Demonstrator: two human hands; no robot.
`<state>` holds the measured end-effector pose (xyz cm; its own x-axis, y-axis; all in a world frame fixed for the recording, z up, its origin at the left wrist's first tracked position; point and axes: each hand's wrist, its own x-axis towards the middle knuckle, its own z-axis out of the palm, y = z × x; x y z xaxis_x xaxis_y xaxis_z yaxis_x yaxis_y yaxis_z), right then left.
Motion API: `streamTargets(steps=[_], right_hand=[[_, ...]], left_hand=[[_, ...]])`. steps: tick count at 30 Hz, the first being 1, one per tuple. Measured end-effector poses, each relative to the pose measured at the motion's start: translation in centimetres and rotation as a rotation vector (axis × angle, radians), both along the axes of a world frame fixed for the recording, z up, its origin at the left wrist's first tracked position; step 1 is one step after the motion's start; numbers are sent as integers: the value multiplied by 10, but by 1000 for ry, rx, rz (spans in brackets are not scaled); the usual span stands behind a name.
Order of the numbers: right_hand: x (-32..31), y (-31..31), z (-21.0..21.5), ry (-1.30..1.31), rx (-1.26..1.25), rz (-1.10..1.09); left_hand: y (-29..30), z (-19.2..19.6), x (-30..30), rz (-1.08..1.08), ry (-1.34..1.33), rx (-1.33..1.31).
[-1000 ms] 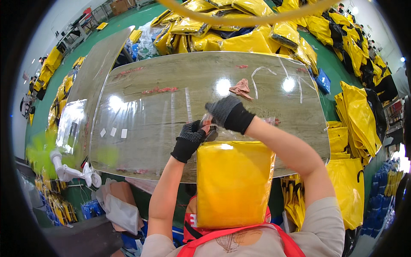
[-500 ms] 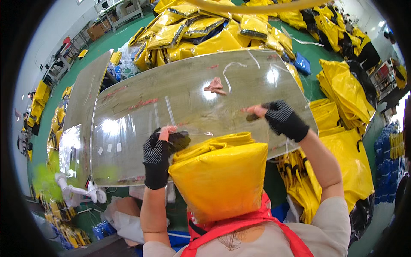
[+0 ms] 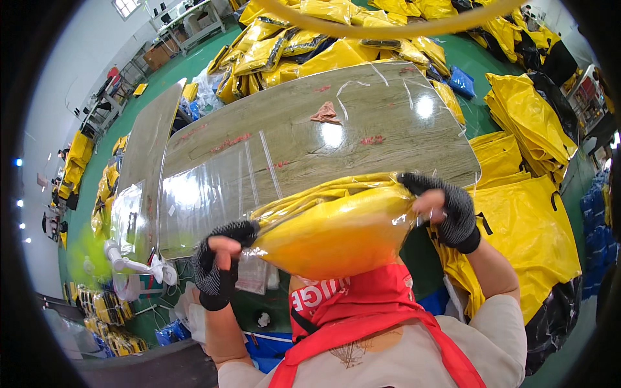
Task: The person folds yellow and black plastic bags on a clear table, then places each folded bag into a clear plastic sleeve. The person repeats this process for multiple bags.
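Note:
A thick, folded yellow sheet of glossy coated material is held up before my chest, over the table's near edge. Clear plastic glints at its sides, apparently a bag around it. At its left upper corner my left hand, in a black dotted glove with bare fingertips, is closed on the plastic edge. My right hand, gloved the same way, grips the opposite upper corner. Layered folds show along the top of the bundle; its underside is hidden.
The wood-patterned table carries flat clear bags, loose plastic strips and a pinkish cloth scrap. Bagged yellow packs heap beyond it. Folded yellow sheets are stacked at right. A white jointed arm stands at left.
Both hands have come from over the table to the bundle's two upper corners and closed there. The bundle has tipped and its top has spread wider, with clear plastic showing at its sides.

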<state>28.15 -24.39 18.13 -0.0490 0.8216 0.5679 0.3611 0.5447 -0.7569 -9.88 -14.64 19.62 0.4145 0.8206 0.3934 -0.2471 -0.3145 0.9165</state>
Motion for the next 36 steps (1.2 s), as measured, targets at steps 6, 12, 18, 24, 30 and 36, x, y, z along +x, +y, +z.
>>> streamTargets(steps=[6,12,18,24,30,36], right_hand=[[9,-4,-19,-485,120,-174],[13,-1,-24,-71,-304,-182],[21,-1,-18,-608,117,-224],[56,-52,45,-347,-179,-35],[71,-70,107,-429,56,190],[44,40,25,-923,-491,95]], left_hand=[[-7,15,1,168,669,-19],[27,39,-13,308,1124,1033],[51,58,139,-69,1186,815],[20,25,171,-400,1330,621],[32,3,195,-384,1286,636],[31,-9,213,-387,1290,823]])
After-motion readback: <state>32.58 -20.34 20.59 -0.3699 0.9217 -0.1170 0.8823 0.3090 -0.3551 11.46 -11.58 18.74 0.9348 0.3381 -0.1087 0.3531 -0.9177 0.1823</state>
